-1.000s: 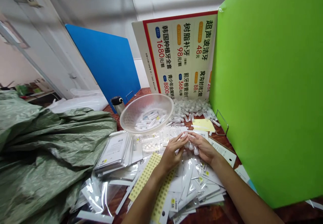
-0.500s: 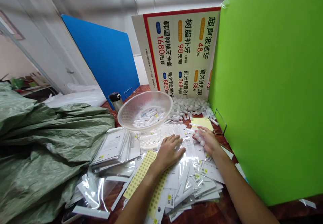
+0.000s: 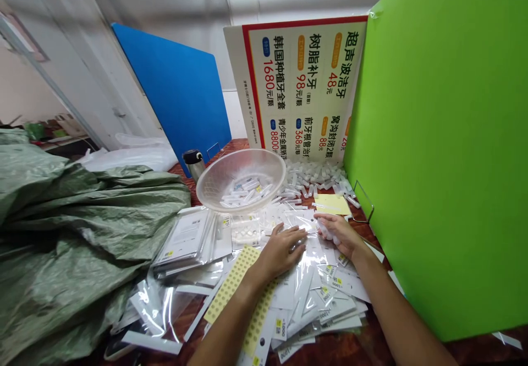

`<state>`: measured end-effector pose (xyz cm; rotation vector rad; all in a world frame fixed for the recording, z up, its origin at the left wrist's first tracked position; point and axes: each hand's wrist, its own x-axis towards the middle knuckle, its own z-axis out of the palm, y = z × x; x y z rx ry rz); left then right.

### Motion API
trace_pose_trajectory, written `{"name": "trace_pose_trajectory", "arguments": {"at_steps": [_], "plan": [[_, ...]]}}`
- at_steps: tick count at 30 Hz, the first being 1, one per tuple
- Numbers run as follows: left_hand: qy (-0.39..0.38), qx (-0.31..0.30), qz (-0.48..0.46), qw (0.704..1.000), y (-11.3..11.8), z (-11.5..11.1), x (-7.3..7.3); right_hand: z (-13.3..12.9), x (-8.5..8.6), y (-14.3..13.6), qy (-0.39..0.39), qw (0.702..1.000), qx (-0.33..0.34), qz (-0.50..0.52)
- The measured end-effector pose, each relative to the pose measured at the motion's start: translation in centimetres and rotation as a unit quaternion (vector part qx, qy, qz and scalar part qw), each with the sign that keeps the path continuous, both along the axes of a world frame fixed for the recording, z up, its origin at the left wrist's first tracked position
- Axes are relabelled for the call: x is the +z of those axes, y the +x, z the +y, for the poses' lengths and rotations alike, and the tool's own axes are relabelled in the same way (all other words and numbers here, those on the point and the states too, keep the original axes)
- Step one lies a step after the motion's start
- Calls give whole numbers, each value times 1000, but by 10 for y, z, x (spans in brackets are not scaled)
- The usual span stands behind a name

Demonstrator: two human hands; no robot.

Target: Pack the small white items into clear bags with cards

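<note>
My left hand [image 3: 277,250] lies on a clear plastic packet [image 3: 303,222] atop a heap of similar packets with white cards [image 3: 325,294], fingers pinching its near edge. My right hand [image 3: 340,232] is beside it, closed around several small white tubes [image 3: 325,228] whose ends poke out toward the packet. A clear plastic bowl [image 3: 241,160] holding more white tubes stands just beyond my hands. A loose pile of white tubes [image 3: 315,175] lies behind it by the sign.
A yellow dotted sticker sheet [image 3: 235,281] lies under my left forearm. A stack of packets [image 3: 187,239] sits left. Green sacking [image 3: 82,234] covers the left side. Green board [image 3: 445,151], printed sign [image 3: 297,86] and blue board [image 3: 173,91] fence the table. A metal flask [image 3: 193,161] stands behind the bowl. A yellow pad [image 3: 332,204] lies at right.
My hands were together, raised over the heap; they have come down and apart. The left now rests on a packet, the right keeps the tubes beside it.
</note>
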<state>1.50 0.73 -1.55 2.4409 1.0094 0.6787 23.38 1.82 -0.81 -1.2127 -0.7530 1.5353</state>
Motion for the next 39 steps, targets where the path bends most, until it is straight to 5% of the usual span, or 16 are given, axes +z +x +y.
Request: {"name": "trace_pose_trajectory", "arguments": {"at_steps": [5,10,16,20,28,33,36,39], "plan": [[40,13,-25,999,1,4,-5,2,2,-1,70,995,-64,28],[85,102,-103,986,3,8,-8,6,4,-3,153,978,-139,11],[96,180,-146,968,1,8,-8,4,5,-5,190,972,-134,-15],[97,192,-131,968,1,8,-8,0,9,-4,195,978,-76,9],[93,172,-104,975,3,8,-4,-14,19,-6,183,961,202,-37],[110,220,-103,964,2,5,-1,-17,14,-2,152,943,295,-38],[94,249,-163,950,0,4,2,-18,14,1,157,957,244,24],[28,234,-283,930,-1,7,3,-13,16,2,167,977,94,94]]}}
